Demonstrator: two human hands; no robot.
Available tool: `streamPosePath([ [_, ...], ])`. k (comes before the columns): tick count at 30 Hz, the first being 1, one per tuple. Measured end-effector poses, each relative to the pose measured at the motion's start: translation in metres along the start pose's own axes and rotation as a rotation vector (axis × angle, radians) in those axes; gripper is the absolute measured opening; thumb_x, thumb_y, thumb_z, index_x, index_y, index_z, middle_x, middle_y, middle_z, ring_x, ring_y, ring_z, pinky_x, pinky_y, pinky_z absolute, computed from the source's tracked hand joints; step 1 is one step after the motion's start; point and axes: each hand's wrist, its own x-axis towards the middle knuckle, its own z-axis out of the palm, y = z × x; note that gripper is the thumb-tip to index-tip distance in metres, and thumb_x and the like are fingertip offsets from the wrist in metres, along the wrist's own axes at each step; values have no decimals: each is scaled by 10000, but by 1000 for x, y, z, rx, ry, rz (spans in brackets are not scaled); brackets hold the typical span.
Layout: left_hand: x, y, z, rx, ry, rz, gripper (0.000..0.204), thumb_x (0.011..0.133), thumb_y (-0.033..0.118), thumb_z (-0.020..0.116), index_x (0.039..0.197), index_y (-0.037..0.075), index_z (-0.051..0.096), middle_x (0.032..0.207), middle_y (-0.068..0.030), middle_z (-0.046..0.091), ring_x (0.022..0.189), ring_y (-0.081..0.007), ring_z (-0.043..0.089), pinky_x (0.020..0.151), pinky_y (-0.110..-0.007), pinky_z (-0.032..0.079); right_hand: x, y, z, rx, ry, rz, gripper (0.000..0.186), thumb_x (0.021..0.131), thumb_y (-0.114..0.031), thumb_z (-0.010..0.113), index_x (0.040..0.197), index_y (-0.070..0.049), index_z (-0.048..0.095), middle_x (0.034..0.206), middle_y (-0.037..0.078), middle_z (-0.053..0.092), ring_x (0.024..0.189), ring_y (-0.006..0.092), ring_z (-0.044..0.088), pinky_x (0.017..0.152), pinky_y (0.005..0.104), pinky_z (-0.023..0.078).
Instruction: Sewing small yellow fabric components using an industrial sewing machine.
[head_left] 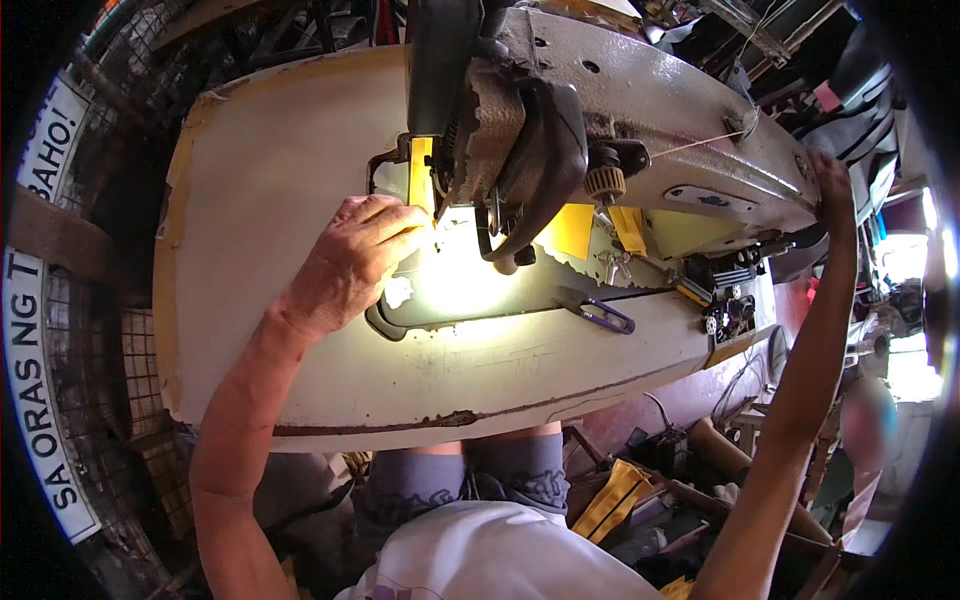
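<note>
An old sewing machine (690, 130) with worn, chipped paint stands on a pale work table. My left hand (362, 250) is closed in a pinch on the lower end of a narrow yellow strip (421, 172), left of the needle area. The strip runs up behind the machine's dark front part, where the rest is hidden. A bright lamp glow washes out the bed beside my fingertips. Over at the machine's far right end, my right hand (832, 182) rests with fingers curled around the handwheel; the fingertips are partly hidden.
Thread snips (606, 316) with a purple-blue handle lie on the table's front part. Yellow pieces (568, 232) and small metal parts (616, 266) sit under the machine arm. A bobbin winder (733, 312) is at the right edge. Another yellow piece (612, 500) lies below the table.
</note>
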Motion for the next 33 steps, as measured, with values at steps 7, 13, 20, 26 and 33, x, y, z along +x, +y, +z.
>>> streamPosePath([
  [7,7,0,7,-43,31,8,282,859,27,635,1131,49,710,1149,-61,674,1128,-242,626,1000,-388,464,-154,46,50,-162,629,-50,402,1067,-242,474,1377,-19,600,1245,177,659,1110,278,649,975,389,512],
  [13,-3,-2,6,-28,42,-21,286,848,11,641,1125,34,708,1171,-70,682,1144,-263,624,1003,-399,463,-52,31,-21,-261,367,-120,411,1045,-138,456,1423,-4,546,1366,232,596,1312,360,561,1124,434,434],
  [20,1,-3,11,-39,32,-6,288,844,-4,642,1124,19,706,1171,-76,685,1138,-269,622,1002,-397,465,-40,5,-3,452,77,180,555,1066,-404,431,1502,-75,533,1525,139,535,1396,256,503,1187,378,335],
  [26,-1,-3,11,-42,42,-43,267,850,0,635,1105,20,709,1160,-67,688,1126,-263,625,991,-397,471,-79,-23,20,228,351,244,490,1075,-295,416,1524,-123,510,1366,157,621,1247,286,583,1053,402,440],
  [33,4,1,6,-49,36,5,282,841,-24,627,1107,23,705,1185,-61,680,1144,-263,621,982,-400,475,-119,-8,68,-337,699,40,470,975,-318,645,1369,-77,561,982,120,706,863,337,678,747,458,556],
])
